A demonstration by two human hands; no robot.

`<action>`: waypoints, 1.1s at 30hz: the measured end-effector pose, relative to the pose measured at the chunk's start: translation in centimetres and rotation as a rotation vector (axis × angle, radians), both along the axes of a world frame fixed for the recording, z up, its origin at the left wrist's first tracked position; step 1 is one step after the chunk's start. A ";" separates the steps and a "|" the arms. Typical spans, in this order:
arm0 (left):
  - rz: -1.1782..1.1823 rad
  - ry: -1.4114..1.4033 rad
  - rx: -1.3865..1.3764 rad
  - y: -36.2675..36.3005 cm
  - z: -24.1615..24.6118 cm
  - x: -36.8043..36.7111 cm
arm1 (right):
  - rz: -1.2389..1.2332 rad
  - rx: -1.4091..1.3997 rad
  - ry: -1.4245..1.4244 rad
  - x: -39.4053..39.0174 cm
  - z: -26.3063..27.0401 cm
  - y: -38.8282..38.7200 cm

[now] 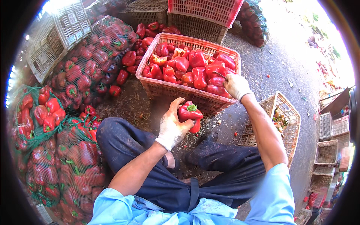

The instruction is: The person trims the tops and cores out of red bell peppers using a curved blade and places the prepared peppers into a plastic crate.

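Note:
My left hand (174, 123), in a stained white glove, grips a whole red bell pepper (189, 113) whose green stem faces up. It is held in front of the near side of a red plastic crate (187, 94). Over the crate's right end is my right hand (236, 86), also gloved, closed around a small knife (219, 74). Its blade points left above the peppers, and the handle is hidden in my fist. Red bell peppers (197, 59) fill the crate; a few are cut, with pale insides showing.
Mesh sacks of red peppers (81, 163) crowd the left side. Loose peppers (129, 59) lie left of the crate. A pale plastic crate (292, 123) holding green-topped scraps (279, 121) stands by my right knee. Stacked crates (197, 26) rise behind. Small seeds litter the ground.

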State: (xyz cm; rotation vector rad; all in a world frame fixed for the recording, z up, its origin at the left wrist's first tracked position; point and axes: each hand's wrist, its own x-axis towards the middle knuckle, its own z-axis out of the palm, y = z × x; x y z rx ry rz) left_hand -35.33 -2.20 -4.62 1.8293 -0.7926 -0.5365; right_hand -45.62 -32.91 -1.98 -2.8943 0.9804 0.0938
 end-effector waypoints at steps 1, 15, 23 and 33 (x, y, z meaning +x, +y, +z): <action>-0.009 0.009 -0.009 0.0 -0.1 0.1 | 0.024 -0.084 0.012 0.3 -0.1 -0.6; -0.049 -0.072 -0.139 0.2 0.7 -0.3 | -0.280 1.007 -0.491 -1.4 4.2 6.8; -0.247 -0.387 -0.154 0.4 0.3 -1.3 | -0.089 1.296 -0.234 -3.6 3.2 13.4; -0.425 -0.227 -0.173 0.3 -0.6 -1.5 | -0.291 1.573 -0.342 -7.0 -1.3 12.7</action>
